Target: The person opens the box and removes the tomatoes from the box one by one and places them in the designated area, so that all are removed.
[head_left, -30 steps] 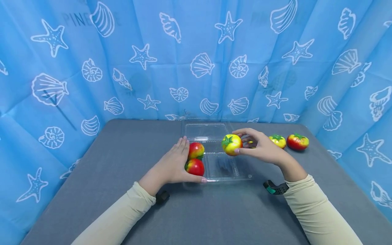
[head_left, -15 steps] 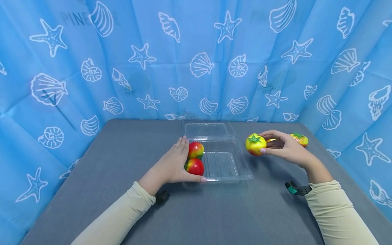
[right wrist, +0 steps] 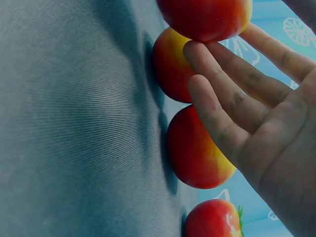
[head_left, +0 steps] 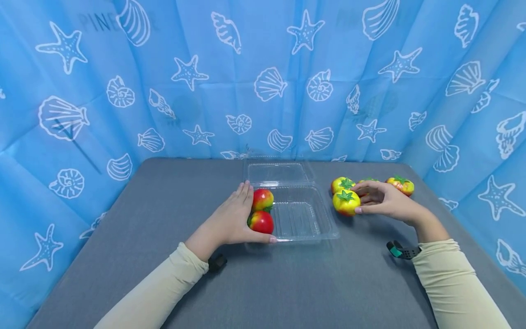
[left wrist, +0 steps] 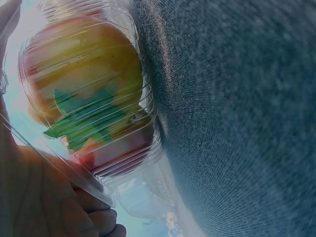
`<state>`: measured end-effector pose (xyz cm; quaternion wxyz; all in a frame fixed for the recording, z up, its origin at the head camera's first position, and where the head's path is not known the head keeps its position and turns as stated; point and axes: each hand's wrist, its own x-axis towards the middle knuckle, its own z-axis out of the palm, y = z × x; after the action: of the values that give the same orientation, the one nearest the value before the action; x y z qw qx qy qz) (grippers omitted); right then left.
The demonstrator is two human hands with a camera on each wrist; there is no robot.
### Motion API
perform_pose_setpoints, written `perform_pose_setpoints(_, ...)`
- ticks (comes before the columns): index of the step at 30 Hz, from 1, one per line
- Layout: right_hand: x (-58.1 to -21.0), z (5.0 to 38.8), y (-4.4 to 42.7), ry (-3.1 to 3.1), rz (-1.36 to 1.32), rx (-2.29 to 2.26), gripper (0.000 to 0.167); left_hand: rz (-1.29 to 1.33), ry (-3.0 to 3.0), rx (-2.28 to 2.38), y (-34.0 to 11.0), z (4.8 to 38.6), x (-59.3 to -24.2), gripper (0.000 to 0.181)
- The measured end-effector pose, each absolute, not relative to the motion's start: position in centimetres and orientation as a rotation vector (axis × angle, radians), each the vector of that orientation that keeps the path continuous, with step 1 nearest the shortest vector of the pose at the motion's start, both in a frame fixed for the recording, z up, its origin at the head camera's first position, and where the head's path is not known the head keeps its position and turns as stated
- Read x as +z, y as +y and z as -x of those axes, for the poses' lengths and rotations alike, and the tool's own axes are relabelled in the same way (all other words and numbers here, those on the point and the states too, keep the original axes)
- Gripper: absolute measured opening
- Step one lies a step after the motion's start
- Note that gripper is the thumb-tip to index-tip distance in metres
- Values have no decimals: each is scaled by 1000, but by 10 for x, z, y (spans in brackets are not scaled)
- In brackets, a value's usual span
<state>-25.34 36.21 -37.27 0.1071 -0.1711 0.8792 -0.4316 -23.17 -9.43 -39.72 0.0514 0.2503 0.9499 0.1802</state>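
Observation:
My right hand [head_left: 386, 201] pinches a yellow-red tomato [head_left: 346, 203] between thumb and fingers, to the right of a clear plastic container [head_left: 334, 228]. In the right wrist view this tomato [right wrist: 207, 15] appears just above the grey cloth, with another tomato [right wrist: 170, 64] close behind. My left hand [head_left: 228, 219] rests along the container's left side, fingers straight, thumb along its front edge. Inside, at the left, sit a far tomato [head_left: 263, 199] and a near tomato [head_left: 261, 222]. Through the ribbed wall, the left wrist view shows a tomato [left wrist: 89, 64] with green leaves.
Behind the held tomato stand a yellow-red tomato [head_left: 340, 183], a tomato [head_left: 368, 180] partly hidden by my right hand, and a redder tomato [head_left: 402, 185] farther right. The container's lid [head_left: 277, 172] lies folded back. A blue seashell-print curtain [head_left: 263, 123] borders the grey table [head_left: 185, 192].
My right hand has carried the tomato rightward from above the container, then slightly towards me, uncovering another tomato behind it. My left hand has stayed in place.

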Motion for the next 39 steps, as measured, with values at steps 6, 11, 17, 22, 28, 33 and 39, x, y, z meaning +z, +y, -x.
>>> perform_pose_setpoints(6, -376, 254, 362, 2560, 505, -1266, 57, -769, 2899, 540, -94, 232, -398, 141)
perform_pose_setpoints(11, -380, 256, 364, 2531, 497, -1258, 57, -778, 2899, 549, -94, 232, -398, 140)
perform_pose_setpoints(17, -385, 259, 367, 2503, 509, -1246, 56, -777, 2899, 551, -93, 231, -397, 140)
perform_pose_setpoints(22, -386, 260, 368, 2498, 516, -1241, 55, -774, 2898, 547, -94, 231, -397, 139)
perform_pose_setpoints(28, -385, 260, 369, 2505, 531, -1225, 52, -771, 2895, 546, -94, 231, -397, 139)
perform_pose_setpoints(33, -383, 260, 369, 2514, 531, -1221, 50, -767, 2885, 552, -94, 231, -396, 139)
perform_pose_setpoints(39, -379, 258, 368, 2555, 549, -1228, 45, -767, 2887, 541, -94, 231, -396, 139)
